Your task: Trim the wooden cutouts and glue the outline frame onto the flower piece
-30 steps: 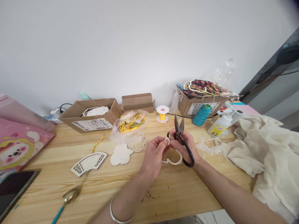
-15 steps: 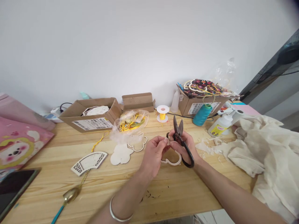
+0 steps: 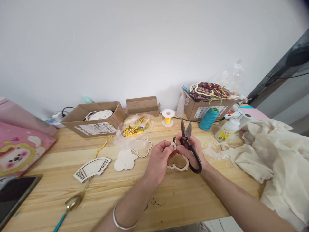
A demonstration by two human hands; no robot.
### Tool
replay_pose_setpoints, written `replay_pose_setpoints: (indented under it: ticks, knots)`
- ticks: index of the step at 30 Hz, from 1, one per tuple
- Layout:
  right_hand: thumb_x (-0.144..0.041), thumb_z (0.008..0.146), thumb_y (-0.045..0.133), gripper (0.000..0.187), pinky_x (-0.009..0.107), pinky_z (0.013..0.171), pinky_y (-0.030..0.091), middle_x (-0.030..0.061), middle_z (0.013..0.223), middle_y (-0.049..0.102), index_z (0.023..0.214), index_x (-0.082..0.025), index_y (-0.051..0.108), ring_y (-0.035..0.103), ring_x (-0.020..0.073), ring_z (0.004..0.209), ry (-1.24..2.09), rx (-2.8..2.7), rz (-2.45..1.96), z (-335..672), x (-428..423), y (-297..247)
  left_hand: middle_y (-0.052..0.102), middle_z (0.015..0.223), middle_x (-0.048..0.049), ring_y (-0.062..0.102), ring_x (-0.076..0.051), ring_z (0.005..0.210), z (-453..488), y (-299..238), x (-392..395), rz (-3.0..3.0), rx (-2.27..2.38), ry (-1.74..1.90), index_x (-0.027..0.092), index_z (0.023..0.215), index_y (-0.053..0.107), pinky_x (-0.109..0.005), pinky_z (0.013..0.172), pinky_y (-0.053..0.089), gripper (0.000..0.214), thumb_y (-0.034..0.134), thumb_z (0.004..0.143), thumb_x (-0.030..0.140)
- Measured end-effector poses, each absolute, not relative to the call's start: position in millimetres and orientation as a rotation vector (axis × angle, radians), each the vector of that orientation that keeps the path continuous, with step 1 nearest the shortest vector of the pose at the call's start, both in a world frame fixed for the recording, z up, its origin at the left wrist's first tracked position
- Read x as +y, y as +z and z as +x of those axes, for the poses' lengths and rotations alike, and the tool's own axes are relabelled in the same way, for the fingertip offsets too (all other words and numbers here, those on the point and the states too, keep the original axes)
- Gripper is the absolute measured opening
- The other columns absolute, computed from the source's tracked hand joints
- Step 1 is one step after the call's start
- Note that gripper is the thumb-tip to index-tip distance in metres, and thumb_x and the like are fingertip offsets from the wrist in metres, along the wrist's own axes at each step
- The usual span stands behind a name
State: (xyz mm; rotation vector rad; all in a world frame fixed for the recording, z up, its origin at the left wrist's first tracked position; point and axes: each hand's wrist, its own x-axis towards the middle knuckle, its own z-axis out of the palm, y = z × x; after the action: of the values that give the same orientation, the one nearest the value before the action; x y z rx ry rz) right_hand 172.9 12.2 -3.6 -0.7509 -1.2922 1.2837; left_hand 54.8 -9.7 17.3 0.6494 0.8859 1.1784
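Note:
My left hand [image 3: 158, 158] pinches a small pale scrap of cloth [image 3: 173, 145] between thumb and fingers over the middle of the wooden table [image 3: 101, 196]. My right hand [image 3: 190, 149] touches the same scrap from the right and grips black scissors [image 3: 189, 145], blades pointing up and slightly apart. Under both hands lies a wooden cloud-shaped frame [image 3: 179, 166]. A silver bangle sits on my left wrist.
Flat wooden cut-outs [image 3: 125, 159] and a fan-shaped piece [image 3: 91, 168] lie to the left. Cardboard boxes [image 3: 95, 118], a bag of yellow cord [image 3: 135, 126], a yellow spool [image 3: 168, 117], teal thread [image 3: 208, 118] and a glue bottle [image 3: 227, 130] line the back. Cream cloth [image 3: 277, 151] is heaped on the right.
The scissors and both hands shifted slightly left, then back right; the pinch on the scrap stayed the same.

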Motion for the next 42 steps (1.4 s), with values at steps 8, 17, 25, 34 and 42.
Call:
replay_pose_setpoints:
  ticks: [8, 17, 25, 34, 42]
  knots:
    - [-0.023, 0.067, 0.063, 0.023, 0.02, 0.042, 0.028, -0.0062, 0.056, 0.043, 0.087, -0.02, 0.052, 0.037, 0.0061, 0.045, 1.379, -1.124, -0.638, 180, 18, -5, 0.064, 0.088, -0.0029, 0.058, -0.01, 0.071, 41, 25, -6, 0.592, 0.648, 1.009, 0.016, 0.091, 0.064, -0.031, 0.081, 0.045, 0.031, 0.059, 0.062, 0.006]
    - [-0.023, 0.064, 0.062, 0.023, 0.021, 0.042, 0.029, -0.0072, 0.054, 0.042, 0.085, -0.021, 0.052, 0.036, 0.0062, 0.043, 1.385, -1.111, -0.689, 179, 18, -3, 0.069, 0.08, -0.0078, 0.06, -0.012, 0.07, 26, 22, -1, 0.884, 0.876, 0.941, 0.012, 0.086, 0.068, -0.022, 0.067, 0.046, 0.024, 0.061, 0.072, 0.031]
    - [-0.02, 0.066, 0.06, 0.02, 0.021, 0.044, 0.028, -0.0067, 0.056, 0.043, 0.084, -0.02, 0.052, 0.037, 0.0062, 0.046, 1.27, -1.204, -0.757, 178, 15, -2, 0.066, 0.061, -0.0025, 0.056, -0.009, 0.053, 37, 18, -2, 0.847, 1.056, 1.004, 0.012, 0.066, 0.063, -0.02, 0.055, 0.045, 0.014, 0.067, 0.063, 0.025]
    - [-0.02, 0.067, 0.061, 0.018, 0.02, 0.045, 0.029, -0.0056, 0.058, 0.044, 0.082, -0.02, 0.051, 0.037, 0.0065, 0.049, 1.128, -1.222, -0.847, 177, 13, -3, 0.065, 0.061, -0.0016, 0.056, -0.008, 0.055, 45, 12, -4, 0.662, 1.004, 1.118, 0.011, 0.069, 0.062, -0.021, 0.059, 0.047, 0.011, 0.065, 0.06, 0.016]
    - [-0.021, 0.067, 0.06, 0.017, 0.02, 0.043, 0.029, -0.0057, 0.058, 0.043, 0.081, -0.02, 0.051, 0.036, 0.0063, 0.048, 1.105, -1.232, -0.85, 175, 11, -3, 0.059, 0.056, 0.0013, 0.051, -0.005, 0.051, 47, 13, -6, 0.578, 0.931, 1.103, 0.011, 0.065, 0.06, -0.016, 0.051, 0.044, 0.011, 0.068, 0.061, 0.017]
